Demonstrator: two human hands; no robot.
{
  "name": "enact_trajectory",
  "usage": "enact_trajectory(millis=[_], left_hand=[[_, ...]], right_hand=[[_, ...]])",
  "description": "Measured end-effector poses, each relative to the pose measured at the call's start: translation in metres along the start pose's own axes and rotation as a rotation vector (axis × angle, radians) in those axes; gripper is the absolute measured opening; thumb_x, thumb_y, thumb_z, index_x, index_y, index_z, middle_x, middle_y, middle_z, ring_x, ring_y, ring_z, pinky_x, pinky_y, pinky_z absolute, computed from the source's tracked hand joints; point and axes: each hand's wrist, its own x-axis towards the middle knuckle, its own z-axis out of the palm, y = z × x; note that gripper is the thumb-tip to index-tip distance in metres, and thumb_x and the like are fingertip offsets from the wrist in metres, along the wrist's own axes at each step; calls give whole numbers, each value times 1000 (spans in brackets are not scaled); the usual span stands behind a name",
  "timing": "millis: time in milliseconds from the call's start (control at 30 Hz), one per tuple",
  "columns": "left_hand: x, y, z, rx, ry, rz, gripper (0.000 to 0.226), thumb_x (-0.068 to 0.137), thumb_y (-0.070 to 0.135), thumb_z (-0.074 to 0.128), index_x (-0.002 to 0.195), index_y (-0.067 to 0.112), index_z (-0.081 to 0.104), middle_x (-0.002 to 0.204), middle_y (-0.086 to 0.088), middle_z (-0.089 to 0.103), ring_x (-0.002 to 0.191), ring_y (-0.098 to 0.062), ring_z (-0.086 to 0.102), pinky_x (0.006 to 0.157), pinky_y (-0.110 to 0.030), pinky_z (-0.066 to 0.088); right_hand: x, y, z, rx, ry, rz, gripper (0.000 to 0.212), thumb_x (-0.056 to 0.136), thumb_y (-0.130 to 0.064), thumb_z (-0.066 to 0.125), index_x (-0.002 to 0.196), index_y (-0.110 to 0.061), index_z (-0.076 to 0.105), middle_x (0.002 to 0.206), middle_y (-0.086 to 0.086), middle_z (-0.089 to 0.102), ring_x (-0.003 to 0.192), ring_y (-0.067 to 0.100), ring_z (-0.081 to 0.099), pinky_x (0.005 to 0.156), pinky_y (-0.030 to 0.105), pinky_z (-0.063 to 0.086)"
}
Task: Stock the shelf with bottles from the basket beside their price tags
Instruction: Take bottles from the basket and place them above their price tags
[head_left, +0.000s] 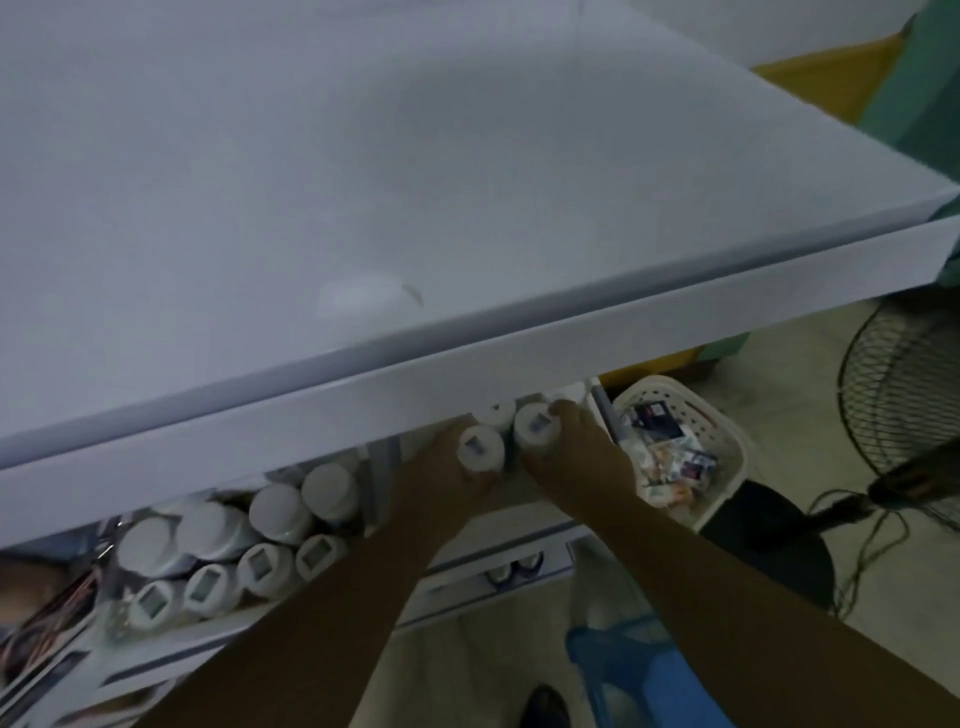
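Under the white top board (467, 208) lies a shelf with white-capped bottles. My left hand (441, 467) grips one white bottle (480, 448) on the shelf's right section. My right hand (582, 452) grips a second white bottle (535, 427) right beside it. A third cap (500, 414) shows just behind them, partly hidden by the board's front lip. Several more white bottles (234, 551) stand packed in rows on the left section. The blue basket (639, 670) sits low on the floor under my right forearm.
A white perforated basket (727, 431) of small packets stands on a dark stool (769, 535) at the right. A floor fan (904, 410) and its cable are further right. Lower shelves with price tags (509, 571) show below my arms. Packaged goods (41, 623) lie at the far left.
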Motion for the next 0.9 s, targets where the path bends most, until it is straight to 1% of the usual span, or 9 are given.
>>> enact_trajectory(millis=[67,133,267,367,433,500,633,767,900], left_hand=[[1,1,5,-15,-8,-18,30,63,60,57,90,51,52,94,23,54,98,-11,57,85,-30,46],[-1,4,1,-73,5,-33,35,68,57,58,102,53,51,99,25,55,95,-9,57,80,-26,45],[-7,18,-21,-230,-50,-38,41,78,39,65,114,20,58,114,-2,64,105,-21,60,94,-40,49],[-21,22,-50,-539,18,-77,37,81,14,70,115,5,60,115,-13,65,92,-16,64,73,-16,54],[-42,21,-70,-680,29,-59,34,81,9,70,114,6,63,114,-12,67,85,-11,64,62,-8,51],[-71,14,-92,-837,18,-82,36,83,12,68,118,14,61,117,-9,65,89,-13,65,69,-16,56],[-143,-8,-127,-1017,60,-129,26,90,24,58,115,28,60,115,-6,65,102,-27,64,90,-48,53],[-219,-24,-158,-1249,249,-88,19,94,26,49,104,26,65,87,-3,76,76,-19,73,59,-35,58],[-293,-41,-200,-1189,330,12,27,83,44,57,97,25,70,102,-13,73,89,-28,71,71,-41,58]], right_hand=[[1,-1,2,49,-19,40,46,83,-49,52,119,-22,44,116,3,58,107,25,58,90,45,47],[-1,-2,3,54,16,58,42,83,-49,54,115,-23,45,110,2,61,102,25,60,86,40,47],[-8,-6,-4,132,63,19,44,81,-49,61,114,-20,53,105,2,65,98,21,61,81,32,45],[-17,-21,-18,409,37,20,29,78,-28,73,99,-13,61,88,3,65,84,18,62,73,33,50],[-28,-37,-28,520,9,51,29,77,-24,75,93,-5,60,79,9,63,82,26,63,68,28,46],[-47,-61,-36,696,-108,107,31,81,-25,70,97,-1,62,90,26,60,89,32,63,70,28,46],[-105,-123,-29,1065,-364,178,22,85,-27,62,104,-17,65,102,9,69,93,25,64,75,35,53],[-172,-192,-5,1300,-453,149,34,90,-34,48,102,-9,67,93,12,73,89,31,65,76,41,52],[-238,-253,9,1366,-555,7,39,80,-42,56,100,-12,72,98,15,73,82,28,70,60,37,57]])
